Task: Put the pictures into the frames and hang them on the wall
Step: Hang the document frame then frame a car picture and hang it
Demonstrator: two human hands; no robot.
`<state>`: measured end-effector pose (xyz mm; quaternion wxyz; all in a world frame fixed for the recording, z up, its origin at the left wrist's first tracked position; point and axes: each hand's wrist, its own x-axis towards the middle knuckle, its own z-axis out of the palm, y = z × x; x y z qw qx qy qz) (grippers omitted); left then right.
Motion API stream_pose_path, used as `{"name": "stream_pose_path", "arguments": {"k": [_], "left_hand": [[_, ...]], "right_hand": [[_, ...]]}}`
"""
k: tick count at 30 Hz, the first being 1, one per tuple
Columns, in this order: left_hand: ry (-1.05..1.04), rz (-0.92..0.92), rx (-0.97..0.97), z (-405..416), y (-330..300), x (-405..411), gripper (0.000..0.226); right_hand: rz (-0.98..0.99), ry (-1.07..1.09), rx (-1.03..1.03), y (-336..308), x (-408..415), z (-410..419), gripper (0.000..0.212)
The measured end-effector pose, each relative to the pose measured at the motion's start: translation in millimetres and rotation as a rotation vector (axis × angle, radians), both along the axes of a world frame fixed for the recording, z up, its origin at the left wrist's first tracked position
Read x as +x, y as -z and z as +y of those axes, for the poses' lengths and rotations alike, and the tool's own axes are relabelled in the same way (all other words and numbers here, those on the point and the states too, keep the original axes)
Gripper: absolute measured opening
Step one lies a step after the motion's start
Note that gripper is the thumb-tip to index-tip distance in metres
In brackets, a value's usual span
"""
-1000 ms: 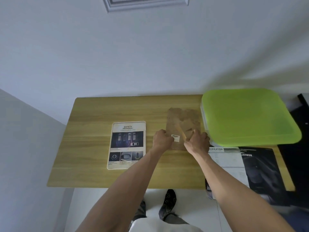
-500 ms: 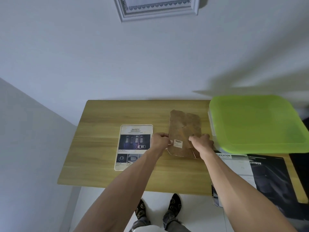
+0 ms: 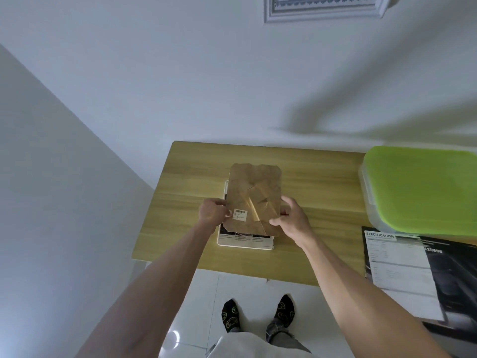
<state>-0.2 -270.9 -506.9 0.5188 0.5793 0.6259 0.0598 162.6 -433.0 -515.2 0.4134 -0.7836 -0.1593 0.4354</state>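
Note:
A brown backing board (image 3: 254,192) with a barcode sticker is held up over the white-framed safety picture (image 3: 245,242), which lies on the wooden table (image 3: 322,192) and is mostly hidden under it. My left hand (image 3: 213,211) pinches the board's left edge. My right hand (image 3: 290,218) grips its right lower edge, thumb on top. A white ornate frame (image 3: 325,9) hangs on the wall above, cut off by the top edge.
A clear box with a green lid (image 3: 423,189) stands at the table's right end. A dark specification poster (image 3: 413,270) lies under it and overhangs the table's front edge. My feet (image 3: 258,313) stand on white tiles below.
Both hands have lifted the brown board off the table and carried it left, over the safety picture. The view has shifted right and upward.

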Motion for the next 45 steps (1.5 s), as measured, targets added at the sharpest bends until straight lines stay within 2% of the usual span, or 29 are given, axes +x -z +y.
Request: {"name": "stream_pose_path", "arguments": {"k": [4, 9, 13, 20, 22, 25, 26, 29, 31, 34, 39, 42, 45], "left_hand": [[0.048, 0.012, -0.018, 6.2, 17.6, -30.6, 0.028], [0.113, -0.025, -0.030, 3.6, 35.6, -43.9, 0.037], [0.140, -0.028, 0.032, 2.8, 48.2, -47.8, 0.047], [0.221, -0.063, 0.067, 8.7, 67.4, -53.8, 0.054], [0.218, -0.069, 0.080, 8.8, 72.1, -55.3, 0.051], [0.262, -0.039, 0.134, 7.7, 70.4, -54.0, 0.042], [0.278, -0.025, 0.153, 7.5, 70.2, -53.6, 0.038], [0.282, -0.012, 0.168, 7.8, 73.8, -54.5, 0.028], [0.297, 0.002, 0.189, 7.8, 75.5, -55.3, 0.021], [0.432, 0.039, 0.277, 5.6, 67.1, -56.9, 0.016], [0.755, 0.132, 0.389, 6.3, 57.8, -63.0, 0.027], [0.921, 0.180, 0.469, 11.3, 49.8, -60.9, 0.030], [1.036, 0.256, 0.576, 16.3, 36.0, -47.3, 0.029]], "right_hand": [[-0.066, -0.015, -0.044, 6.9, -30.1, 8.7, 0.085], [-0.182, 0.001, -0.103, 15.8, -46.3, 6.7, 0.082], [-0.241, 0.032, -0.120, 21.6, -52.8, 6.1, 0.079], [-0.275, 0.060, -0.160, 24.5, -60.2, 7.9, 0.076], [-0.300, 0.054, -0.171, 27.8, -62.7, 8.2, 0.073], [-0.363, 0.034, -0.201, 40.9, -60.6, 6.7, 0.051], [-0.368, 0.028, -0.208, 46.7, -58.6, 5.4, 0.050], [-0.344, 0.002, -0.226, 37.6, -59.6, 5.2, 0.073], [-0.349, -0.054, -0.256, 28.3, -60.1, 6.2, 0.073], [-0.377, -0.153, -0.304, 27.5, -56.4, 8.0, 0.066], [-0.416, -0.308, -0.337, 21.7, -52.6, 6.7, 0.060], [-0.467, -0.379, -0.364, 18.3, -51.4, 6.9, 0.071], [-0.472, -0.479, -0.393, 13.9, -45.9, 15.7, 0.093]]}}
